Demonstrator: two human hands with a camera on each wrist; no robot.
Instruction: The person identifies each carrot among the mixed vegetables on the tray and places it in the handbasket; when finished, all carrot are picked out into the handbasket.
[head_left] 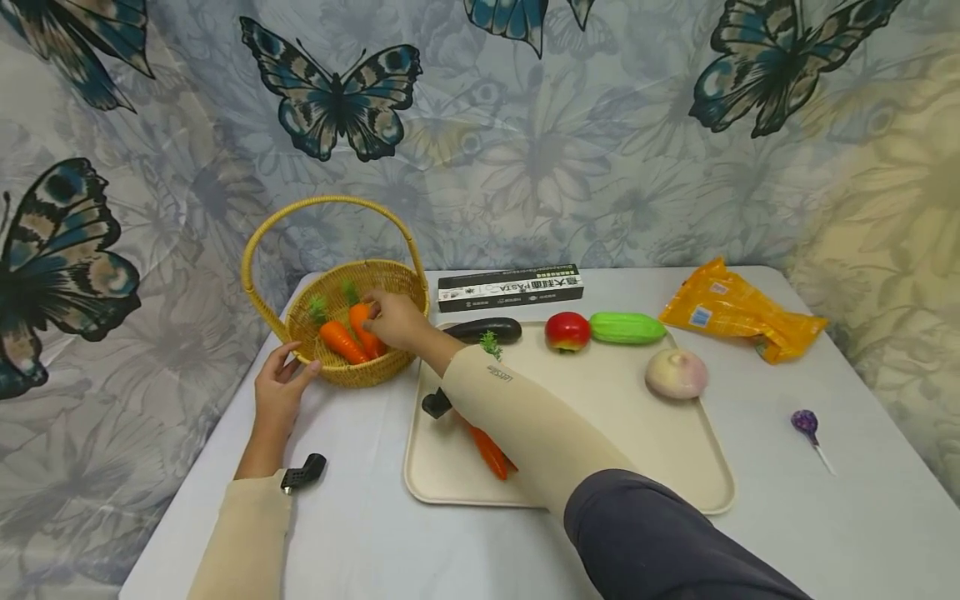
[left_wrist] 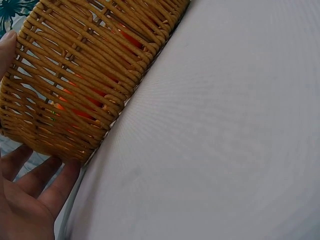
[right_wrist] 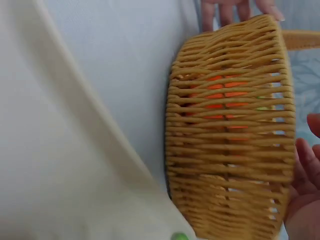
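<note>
A yellow wicker basket [head_left: 360, 377] with a tall handle stands at the table's left. Inside lie orange carrots [head_left: 342, 342] with green tops; their colour shows through the weave in both wrist views. My left hand [head_left: 277, 392] touches the basket's near left side, its fingers [left_wrist: 64, 185] fairly straight against the wicker wall. Over the basket's right rim reaches my right hand [head_left: 397, 321], fingertips above the right-hand carrot. In the right wrist view its fingers [right_wrist: 306, 162] stand apart above the rim, with nothing seen between them.
A cream tray [head_left: 585, 433] holds another carrot [head_left: 489, 450], partly under my right forearm, plus an eggplant [head_left: 487, 330], a red fruit [head_left: 567, 332], a green gourd [head_left: 627, 327] and a pale round vegetable [head_left: 677, 373]. Around it are a pasta box [head_left: 510, 288], an orange bag [head_left: 738, 308] and a lollipop [head_left: 806, 423].
</note>
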